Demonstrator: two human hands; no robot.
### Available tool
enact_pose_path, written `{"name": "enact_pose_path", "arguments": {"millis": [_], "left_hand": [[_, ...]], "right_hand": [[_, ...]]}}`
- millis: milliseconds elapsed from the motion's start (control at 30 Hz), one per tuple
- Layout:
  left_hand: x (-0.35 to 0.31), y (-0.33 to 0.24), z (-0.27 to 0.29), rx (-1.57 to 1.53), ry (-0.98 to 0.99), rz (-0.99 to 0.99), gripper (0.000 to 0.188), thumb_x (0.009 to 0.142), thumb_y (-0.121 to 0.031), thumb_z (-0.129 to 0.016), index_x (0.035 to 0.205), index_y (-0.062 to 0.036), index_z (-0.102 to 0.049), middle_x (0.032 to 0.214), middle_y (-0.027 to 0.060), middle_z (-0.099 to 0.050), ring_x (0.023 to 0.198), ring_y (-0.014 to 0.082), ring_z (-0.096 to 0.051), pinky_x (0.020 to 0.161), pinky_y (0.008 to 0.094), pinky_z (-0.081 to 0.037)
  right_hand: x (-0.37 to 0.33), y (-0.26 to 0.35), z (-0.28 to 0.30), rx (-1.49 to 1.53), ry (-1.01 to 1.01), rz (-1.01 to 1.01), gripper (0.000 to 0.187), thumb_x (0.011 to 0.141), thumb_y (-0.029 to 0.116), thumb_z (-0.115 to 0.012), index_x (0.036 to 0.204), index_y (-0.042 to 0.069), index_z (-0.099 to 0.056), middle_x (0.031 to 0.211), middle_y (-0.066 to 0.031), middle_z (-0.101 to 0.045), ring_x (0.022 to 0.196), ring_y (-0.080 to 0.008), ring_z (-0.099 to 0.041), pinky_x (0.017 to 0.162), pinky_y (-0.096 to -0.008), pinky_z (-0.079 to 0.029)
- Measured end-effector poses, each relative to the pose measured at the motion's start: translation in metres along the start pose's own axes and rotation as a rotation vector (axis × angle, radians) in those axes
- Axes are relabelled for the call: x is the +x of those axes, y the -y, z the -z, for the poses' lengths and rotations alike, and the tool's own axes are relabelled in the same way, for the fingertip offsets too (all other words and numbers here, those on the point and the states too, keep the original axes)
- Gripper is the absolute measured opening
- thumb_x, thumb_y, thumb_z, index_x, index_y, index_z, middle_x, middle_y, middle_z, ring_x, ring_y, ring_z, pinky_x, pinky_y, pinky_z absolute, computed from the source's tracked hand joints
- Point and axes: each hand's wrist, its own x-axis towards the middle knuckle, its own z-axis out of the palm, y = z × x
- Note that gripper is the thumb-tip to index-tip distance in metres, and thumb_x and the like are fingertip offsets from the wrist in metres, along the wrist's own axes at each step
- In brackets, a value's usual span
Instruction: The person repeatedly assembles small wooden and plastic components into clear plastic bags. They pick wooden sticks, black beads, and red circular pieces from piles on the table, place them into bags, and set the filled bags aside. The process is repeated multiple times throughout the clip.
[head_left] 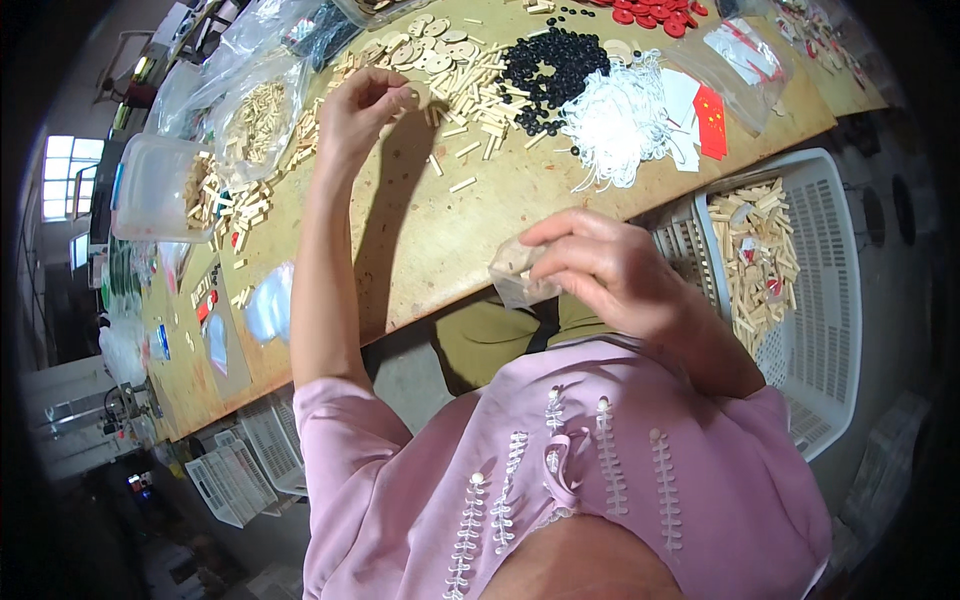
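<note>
My left hand [357, 112] is over the far part of the table with its fingers pinched. A round, pale wooden disc [418, 96] shows at its fingertips. Just beyond lie a heap of flat wooden discs [440, 50] and many short wooden sticks [480, 90]. Near the table's front edge, my right hand [620, 268] is closed on a small clear plastic bag [517, 282]. Pale wooden pieces show through the bag, but my fingers partly cover it.
Black beads [555, 70], white strings [625, 120], red flag cards [710, 122] and red discs [650, 12] lie across the table [430, 240]. A clear tub [160, 190] stands left. Right of me, a white basket [830, 300] holds wooden sticks.
</note>
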Motion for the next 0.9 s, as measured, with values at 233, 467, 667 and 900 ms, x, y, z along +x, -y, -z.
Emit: {"name": "enact_pose_path", "arguments": {"millis": [233, 467, 667, 900], "left_hand": [[-0.136, -0.085, -0.047, 0.006, 0.177, -0.302, 0.012, 0.088, -0.005, -0.077, 0.099, -0.0028, -0.072, 0.089, 0.0046, -0.072, 0.079, 0.0107, -0.066, 0.073, 0.0265, -0.054], [-0.079, -0.031, -0.041, 0.246, 0.045, -0.113, 0.023, 0.088, -0.015, -0.079, 0.106, -0.0017, -0.073, 0.090, 0.0085, -0.070, 0.079, 0.0164, -0.066, 0.071, 0.0311, -0.053], [-0.019, 0.007, -0.049, 0.380, 0.290, -0.011, 0.031, 0.085, -0.024, -0.084, 0.101, -0.0008, -0.072, 0.085, 0.0092, -0.071, 0.077, 0.0179, -0.066, 0.072, 0.0333, -0.053], [-0.011, -0.014, -0.045, 0.446, 0.456, 0.085, 0.020, 0.085, -0.019, -0.080, 0.091, -0.0007, -0.076, 0.080, 0.0076, -0.075, 0.072, 0.0142, -0.067, 0.070, 0.0305, -0.055]], "right_hand": [[0.009, -0.001, 0.000, -0.019, -0.005, -0.005, 0.020, 0.083, -0.007, -0.072, 0.099, 0.004, -0.074, 0.119, -0.0132, -0.069, 0.106, -0.0284, -0.069, 0.088, -0.0346, -0.055], [0.003, -0.003, -0.010, 0.021, 0.053, -0.029, 0.017, 0.084, -0.007, -0.071, 0.097, 0.004, -0.074, 0.121, -0.0145, -0.069, 0.104, -0.0279, -0.070, 0.086, -0.0349, -0.056], [-0.008, -0.007, -0.011, 0.054, 0.062, -0.059, 0.014, 0.085, -0.007, -0.069, 0.095, 0.002, -0.073, 0.119, -0.0154, -0.068, 0.101, -0.0270, -0.071, 0.085, -0.0342, -0.056], [-0.010, -0.014, -0.005, 0.043, 0.033, -0.072, 0.011, 0.087, -0.005, -0.069, 0.094, 0.002, -0.073, 0.118, -0.0147, -0.069, 0.101, -0.0264, -0.071, 0.084, -0.0335, -0.056]]}}
